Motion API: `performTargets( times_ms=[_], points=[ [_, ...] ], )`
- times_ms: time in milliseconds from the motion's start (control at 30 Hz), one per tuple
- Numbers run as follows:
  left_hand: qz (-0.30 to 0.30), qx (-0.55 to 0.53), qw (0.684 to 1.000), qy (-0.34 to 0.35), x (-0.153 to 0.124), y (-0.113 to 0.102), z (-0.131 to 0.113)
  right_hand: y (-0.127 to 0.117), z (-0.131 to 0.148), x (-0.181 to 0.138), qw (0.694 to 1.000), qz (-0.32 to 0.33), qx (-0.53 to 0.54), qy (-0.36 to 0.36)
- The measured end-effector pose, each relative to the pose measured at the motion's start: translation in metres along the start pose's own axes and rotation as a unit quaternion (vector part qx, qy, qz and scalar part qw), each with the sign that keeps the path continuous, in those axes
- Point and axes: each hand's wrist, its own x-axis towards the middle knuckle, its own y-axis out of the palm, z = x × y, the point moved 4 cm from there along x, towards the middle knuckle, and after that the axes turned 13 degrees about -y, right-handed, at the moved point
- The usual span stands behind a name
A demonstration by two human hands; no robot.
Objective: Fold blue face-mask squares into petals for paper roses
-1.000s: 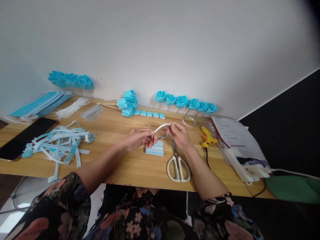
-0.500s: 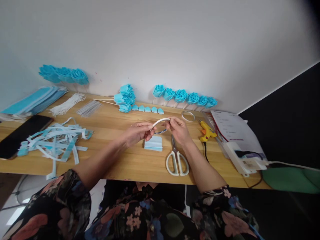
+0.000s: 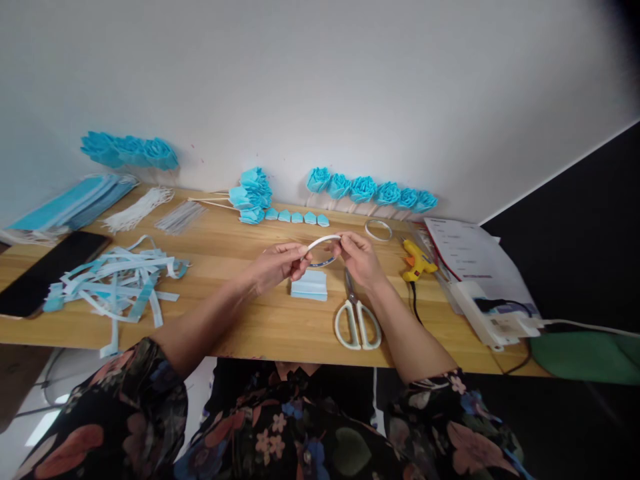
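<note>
A narrow white roll of tape (image 3: pixel 323 239) with blue print on its inner side is held up between both hands over the table. My left hand (image 3: pixel 279 264) pinches its left edge. At the opposite side, the fingers of my right hand (image 3: pixel 360 259) are closed on it. Just below the roll lies a small stack of light blue folded pieces (image 3: pixel 309 288). White-handled scissors (image 3: pixel 357 320) rest beside my right forearm, blades pointing away from me.
Blue fabric flowers (image 3: pixel 363 189) lean along the wall, with small blue pieces (image 3: pixel 297 218) before them. Cut strips (image 3: pixel 117 283), a phone (image 3: pixel 53 273) and face masks (image 3: pixel 70 203) lie left. A yellow glue gun (image 3: pixel 419 260), another ring (image 3: pixel 379 231) and a power strip (image 3: pixel 483 317) lie right.
The view has shifted slightly. Both hands keep the same hold on the roll of tape, and nothing on the table has visibly moved.
</note>
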Motion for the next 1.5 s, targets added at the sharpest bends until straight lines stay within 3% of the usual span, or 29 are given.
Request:
performTargets(
  times_ms=[233,333,433,500,667,800,900,1100,1333,1400,1500],
  points=[
    [0.021,-0.022,0.999,0.024,0.002,0.002,0.001,-0.003,-0.002,0.002,0.999,-0.026,-0.024,0.007],
    [0.001,-0.032,0.999,0.029,0.005,-0.003,0.001,-0.008,0.005,0.006,0.993,-0.038,-0.110,0.003],
    [-0.042,-0.045,0.997,0.045,0.007,-0.011,-0.001,-0.012,0.026,0.000,0.967,-0.015,-0.255,-0.011],
    [-0.056,-0.050,0.996,0.051,0.007,-0.014,-0.002,-0.015,0.044,-0.016,0.932,0.021,-0.361,-0.013],
    [-0.061,-0.059,0.995,0.052,0.008,-0.015,0.000,-0.018,0.062,-0.084,0.794,0.194,-0.576,0.010],
    [-0.070,-0.071,0.994,0.047,0.008,-0.016,0.001,-0.012,0.063,-0.121,0.677,0.241,-0.694,0.040],
    [-0.083,-0.071,0.993,0.042,0.008,-0.017,0.001,-0.003,0.066,-0.125,0.634,0.262,-0.725,0.063],
    [-0.089,-0.071,0.993,0.044,0.006,-0.016,-0.003,-0.004,0.071,-0.123,0.611,0.293,-0.730,0.093],
    [-0.095,-0.067,0.992,0.038,0.005,-0.015,-0.003,-0.016,0.073,-0.131,0.609,0.333,-0.707,0.138],
    [-0.084,-0.074,0.993,0.042,0.005,-0.014,-0.003,-0.015,0.073,-0.131,0.625,0.335,-0.693,0.130],
    [-0.059,-0.085,0.993,0.048,0.005,-0.012,-0.003,-0.017,0.073,-0.128,0.693,0.300,-0.648,0.097]
  ],
)
